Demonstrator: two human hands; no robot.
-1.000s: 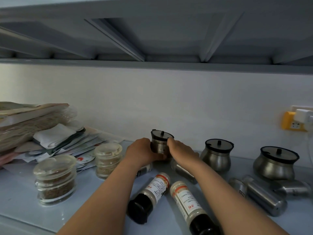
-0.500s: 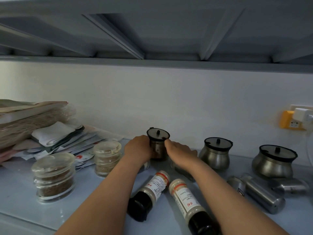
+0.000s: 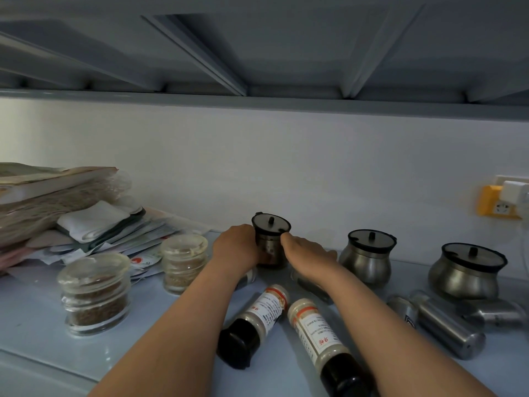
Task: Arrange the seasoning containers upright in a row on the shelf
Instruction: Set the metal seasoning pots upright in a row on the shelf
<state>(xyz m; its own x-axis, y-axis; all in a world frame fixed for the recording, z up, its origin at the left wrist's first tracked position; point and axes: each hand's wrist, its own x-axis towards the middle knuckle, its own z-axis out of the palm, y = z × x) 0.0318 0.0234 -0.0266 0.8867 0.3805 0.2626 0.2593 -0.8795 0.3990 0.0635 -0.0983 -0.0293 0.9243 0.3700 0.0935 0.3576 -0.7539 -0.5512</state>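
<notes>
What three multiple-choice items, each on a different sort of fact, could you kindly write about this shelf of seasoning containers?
1. Where is the steel pot that the left hand and right hand grip?
A) in a sink
B) on a stove
C) left of the two other lidded steel pots

2. How many clear glass jars stand on the shelf?
A) one
B) two
C) four

3. How are the two black-capped labelled bottles placed?
A) lying on their sides
B) upright
C) stacked on each other

Answers:
1 C, since both other pots sit to its right.
2 B, since one jar is at the front left and one is nearer the hands.
3 A, since both lie flat with their caps toward the camera.
</notes>
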